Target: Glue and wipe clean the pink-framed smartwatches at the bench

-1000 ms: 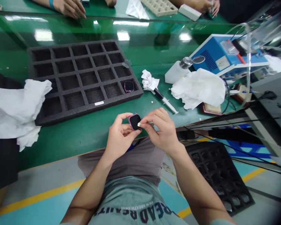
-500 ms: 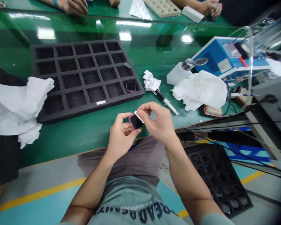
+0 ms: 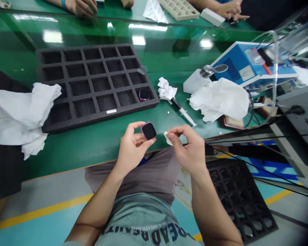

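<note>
My left hand [image 3: 133,145] grips a purple-framed smartwatch body [image 3: 149,131] by its edges, with the dark screen facing up. Pinched in the fingers of my right hand [image 3: 187,147] is a small piece of white wipe [image 3: 168,138], a short way to the right of the watch and apart from it. Ahead of my hands lies a black foam tray [image 3: 89,118] with square compartments. A second purple watch [image 3: 144,95] sits in its front right compartment; the far left ones are partly covered by white cloth.
To the right lie a syringe [image 3: 183,112], crumpled tissue [image 3: 166,89], a white dispenser bottle [image 3: 193,81], a white cloth [image 3: 222,99] and a blue machine [image 3: 233,65]. More white cloth [image 3: 20,112] is at left. Co-workers' hands [image 3: 232,9] show across the table. Another black tray [image 3: 246,201] stands low at right.
My right hand has moved right, taking the white wipe off the watch screen, which is now fully visible. The left hand stays about where it was. A co-worker's hand at far right has spread its fingers.
</note>
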The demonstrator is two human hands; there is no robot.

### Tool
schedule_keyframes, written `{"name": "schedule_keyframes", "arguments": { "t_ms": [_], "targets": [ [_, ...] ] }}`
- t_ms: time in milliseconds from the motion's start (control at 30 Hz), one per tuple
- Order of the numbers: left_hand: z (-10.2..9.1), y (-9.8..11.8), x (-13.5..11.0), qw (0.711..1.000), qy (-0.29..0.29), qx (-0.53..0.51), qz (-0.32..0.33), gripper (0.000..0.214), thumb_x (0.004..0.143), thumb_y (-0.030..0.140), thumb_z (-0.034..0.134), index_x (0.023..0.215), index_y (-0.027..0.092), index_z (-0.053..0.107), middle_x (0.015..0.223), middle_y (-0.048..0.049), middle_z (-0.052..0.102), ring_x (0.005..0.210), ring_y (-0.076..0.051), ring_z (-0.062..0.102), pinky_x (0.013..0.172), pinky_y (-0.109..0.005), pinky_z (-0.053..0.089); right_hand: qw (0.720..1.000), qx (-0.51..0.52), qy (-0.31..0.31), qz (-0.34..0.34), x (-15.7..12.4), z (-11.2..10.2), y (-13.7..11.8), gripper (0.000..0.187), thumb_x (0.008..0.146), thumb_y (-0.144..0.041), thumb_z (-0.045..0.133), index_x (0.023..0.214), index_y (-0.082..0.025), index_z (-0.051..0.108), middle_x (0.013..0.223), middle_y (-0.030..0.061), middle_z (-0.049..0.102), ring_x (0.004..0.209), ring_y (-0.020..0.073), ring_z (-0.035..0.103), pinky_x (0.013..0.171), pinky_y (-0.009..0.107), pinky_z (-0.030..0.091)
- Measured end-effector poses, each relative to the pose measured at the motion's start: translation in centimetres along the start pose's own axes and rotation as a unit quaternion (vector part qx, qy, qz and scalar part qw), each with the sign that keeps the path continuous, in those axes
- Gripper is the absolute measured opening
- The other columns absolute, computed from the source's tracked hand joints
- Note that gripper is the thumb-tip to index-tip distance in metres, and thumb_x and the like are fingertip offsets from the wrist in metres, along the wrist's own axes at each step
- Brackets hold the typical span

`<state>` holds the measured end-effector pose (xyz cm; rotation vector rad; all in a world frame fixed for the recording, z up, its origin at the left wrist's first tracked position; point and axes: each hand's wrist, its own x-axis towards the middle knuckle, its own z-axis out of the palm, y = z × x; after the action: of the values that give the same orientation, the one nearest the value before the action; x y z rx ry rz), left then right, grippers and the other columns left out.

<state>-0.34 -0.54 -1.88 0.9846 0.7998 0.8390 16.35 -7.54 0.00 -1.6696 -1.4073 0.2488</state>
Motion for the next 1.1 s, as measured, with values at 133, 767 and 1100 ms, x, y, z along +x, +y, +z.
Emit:
{"name": "schedule_keyframes", "arguments": {
  "t_ms": [133, 767, 1100],
  "targets": [
    [-0.1, 0.0, 0.0, 1.0, -0.016, 0.009, 0.005, 0.054, 0.074, 0.018, 0.083, 0.12, 0.021, 0.054, 0.089, -0.0025, 0.082, 0.086, -0.02, 0.081, 0.083, -0.028, 0.061, 0.994, -0.003, -0.048, -0.096, 1.8, -0.6, -0.2, 0.009, 0.096, -0.019, 0.068, 0.101, -0.025, 0.071, 0.082, 0.0019, 0.069, 0.079, 0.0208, 0.061, 0.073, 0.037, 0.049],
    [-0.6, -0.2, -0.2, 0.994, -0.065, 0.087, -0.021, 0.052, 0.078, 0.02, 0.078, 0.126, 0.019, 0.059, 0.071, 0.0023, 0.071, 0.06, -0.012, 0.065, 0.058, -0.021, 0.046, 0.96, -0.067, -0.118, -0.245, 2.6, 0.7, -0.1, 0.011, 0.098, -0.016, 0.063, 0.09, -0.022, 0.068, 0.083, 0.0045, 0.065, 0.084, 0.0224, 0.053, 0.076, 0.04, 0.041],
    [-0.5, 0.0, -0.2, 0.996, -0.061, 0.053, -0.034, 0.053, 0.075, 0.018, 0.081, 0.125, 0.019, 0.062, 0.075, 0.0009, 0.075, 0.062, -0.013, 0.068, 0.058, -0.021, 0.048, 0.966, -0.066, -0.117, -0.22, 2.1, 0.7, 0.0, 0.012, 0.098, -0.019, 0.063, 0.09, -0.026, 0.068, 0.083, 0.004, 0.066, 0.085, 0.0235, 0.055, 0.076, 0.042, 0.042]
  ]
}}
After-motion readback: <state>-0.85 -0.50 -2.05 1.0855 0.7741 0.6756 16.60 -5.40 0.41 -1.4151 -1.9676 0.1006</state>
